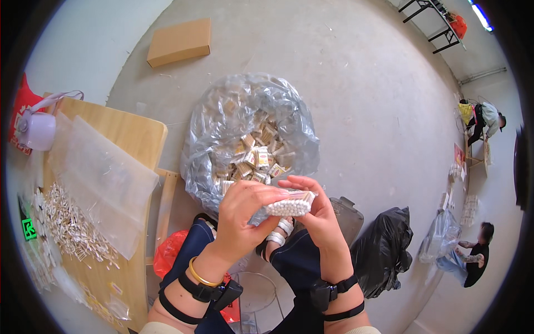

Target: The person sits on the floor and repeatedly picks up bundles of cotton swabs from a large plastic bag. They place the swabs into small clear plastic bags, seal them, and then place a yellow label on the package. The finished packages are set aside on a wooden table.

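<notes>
Between my two hands is a small pack of cotton swabs (289, 205), its white cotton tips turned toward me. My left hand (245, 209) grips its left side, thumb below and fingers on top. My right hand (320, 214) closes on its right end with thumb and fingers. Beyond the hands, a large clear plastic bag (300, 111) stands open on the floor. Inside lie many similar swab packs (258, 156), heaped loosely. Part of the heap is hidden behind my fingers.
A wooden table (139, 131) at left bears loose cotton swabs (72, 222), clear plastic sheets (105, 172) and a lilac jug-like container (39, 129). A black bag (384, 245) sits at right, a cardboard box (181, 42) farther off. Two other people (475, 259) work at the far right.
</notes>
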